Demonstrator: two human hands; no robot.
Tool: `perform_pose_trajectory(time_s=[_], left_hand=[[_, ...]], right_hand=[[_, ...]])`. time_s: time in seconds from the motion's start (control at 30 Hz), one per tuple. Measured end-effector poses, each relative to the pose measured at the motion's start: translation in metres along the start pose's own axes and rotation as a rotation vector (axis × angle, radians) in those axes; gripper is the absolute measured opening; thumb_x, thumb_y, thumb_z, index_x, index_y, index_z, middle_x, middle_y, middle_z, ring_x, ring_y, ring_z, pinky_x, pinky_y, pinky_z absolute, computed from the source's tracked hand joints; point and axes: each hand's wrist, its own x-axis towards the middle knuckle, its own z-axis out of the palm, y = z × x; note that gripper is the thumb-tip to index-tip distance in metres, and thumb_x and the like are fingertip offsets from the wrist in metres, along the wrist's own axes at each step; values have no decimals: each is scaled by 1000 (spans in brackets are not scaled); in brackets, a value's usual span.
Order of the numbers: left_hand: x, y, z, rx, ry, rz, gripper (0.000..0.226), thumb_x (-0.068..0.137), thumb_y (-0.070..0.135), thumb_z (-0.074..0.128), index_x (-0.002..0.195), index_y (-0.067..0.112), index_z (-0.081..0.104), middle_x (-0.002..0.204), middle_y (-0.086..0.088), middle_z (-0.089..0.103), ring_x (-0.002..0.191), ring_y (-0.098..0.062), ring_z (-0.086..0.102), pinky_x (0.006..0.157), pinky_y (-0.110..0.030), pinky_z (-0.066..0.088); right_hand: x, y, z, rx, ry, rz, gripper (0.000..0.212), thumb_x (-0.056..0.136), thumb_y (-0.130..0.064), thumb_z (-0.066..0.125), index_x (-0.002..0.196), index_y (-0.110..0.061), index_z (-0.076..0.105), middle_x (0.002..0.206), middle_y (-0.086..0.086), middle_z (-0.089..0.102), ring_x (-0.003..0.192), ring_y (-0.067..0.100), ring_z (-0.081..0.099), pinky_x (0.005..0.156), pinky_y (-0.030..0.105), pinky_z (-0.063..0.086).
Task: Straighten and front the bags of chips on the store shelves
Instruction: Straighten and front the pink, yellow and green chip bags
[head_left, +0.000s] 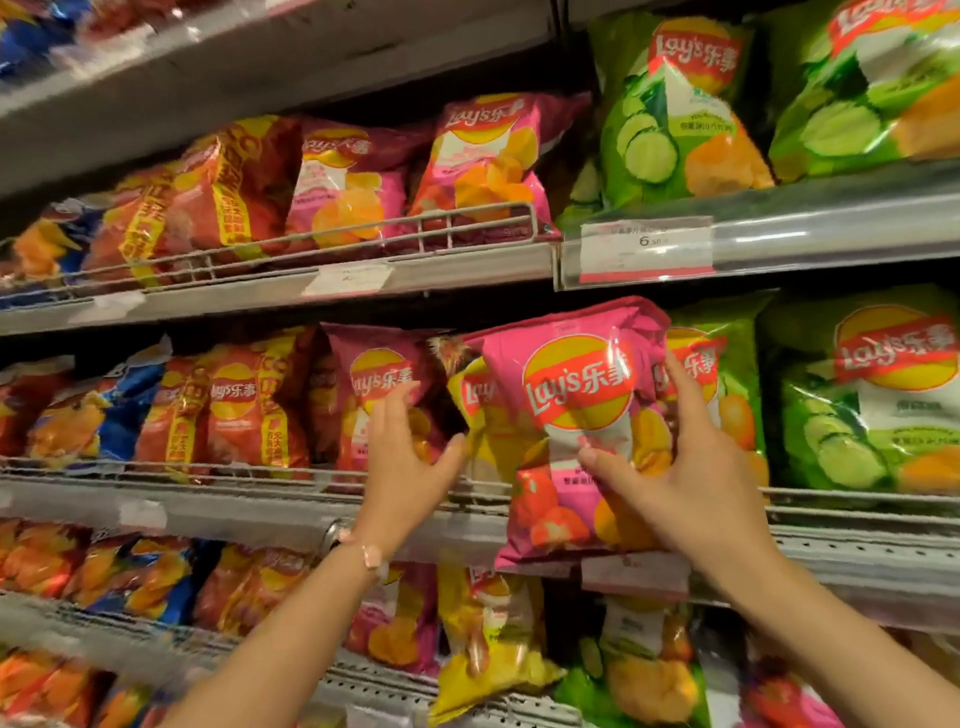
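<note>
A pink bag of chips (566, 415) hangs in front of the middle shelf (260, 506), its lower end below the shelf edge. My right hand (680, 467) grips its right side, thumb across the front and fingers behind the edge. My left hand (402, 457) is spread open at the gap left of it, touching a yellow bag (475, 410) and the pink bag (379, 384) standing behind the shelf's wire rail.
Red (244, 410) and blue bags (124, 410) fill the middle shelf to the left, green bags (862, 395) to the right. The upper shelf (415, 267) holds red, pink and green bags behind a wire rail, with a price tag (647, 249). A lower shelf holds mixed bags.
</note>
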Motion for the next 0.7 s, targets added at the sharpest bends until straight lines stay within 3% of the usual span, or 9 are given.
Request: perform_pose_trajectory(time_s=[0.13,0.2,0.27,0.4,0.47,0.53,0.63,0.7], left_hand=[[11,-2,15,-255,-444,-79,124,57,52,83,148,44,-1,151,6,32,136,-9,33,109,-33,35],[17,-7,23,-267,-473,-68,131,59,43,87,146,48,-11,135,16,48,120,10,45,96,-15,42],[20,-11,32,-290,-462,-38,133,61,38,88,146,43,-14,107,34,50,91,28,49,72,3,39],[19,-15,35,-342,-433,-33,130,64,31,88,151,34,-9,95,37,44,76,35,45,61,7,35],[20,-17,31,-373,-400,-43,127,64,29,87,151,35,-6,99,34,39,74,34,44,60,7,34],[25,-16,25,-425,-359,-91,125,65,31,87,150,38,-4,107,24,42,81,22,50,64,4,35],[40,-18,14,-519,-314,-137,121,68,30,85,150,38,-3,124,19,39,114,0,45,88,-14,37],[49,-20,7,-537,-317,-112,120,68,29,84,151,35,-3,139,12,38,123,-5,44,97,-19,37]], right_hand=[[-4,-6,6,32,60,59,109,55,-67,67,148,-36,19,131,-3,58,115,23,58,86,38,49],[-7,-11,6,0,85,72,108,57,-64,68,148,-36,19,129,-1,59,111,24,59,80,35,49],[-10,-17,6,-61,104,85,106,59,-64,68,148,-37,16,126,-1,61,106,25,62,77,36,51],[-15,-24,6,-120,144,107,105,63,-60,71,149,-34,16,128,1,60,110,27,61,81,40,53],[-17,-26,6,-155,170,113,105,63,-59,71,149,-32,17,130,3,59,112,28,59,82,41,52],[-20,-27,4,-181,200,121,104,64,-56,73,149,-30,19,132,3,57,114,29,58,82,40,51],[-19,-31,0,-201,224,123,101,66,-54,75,149,-30,22,125,6,61,110,30,59,78,38,49],[-17,-34,-1,-201,228,120,100,66,-56,73,148,-31,22,126,5,61,110,31,59,81,41,50]])
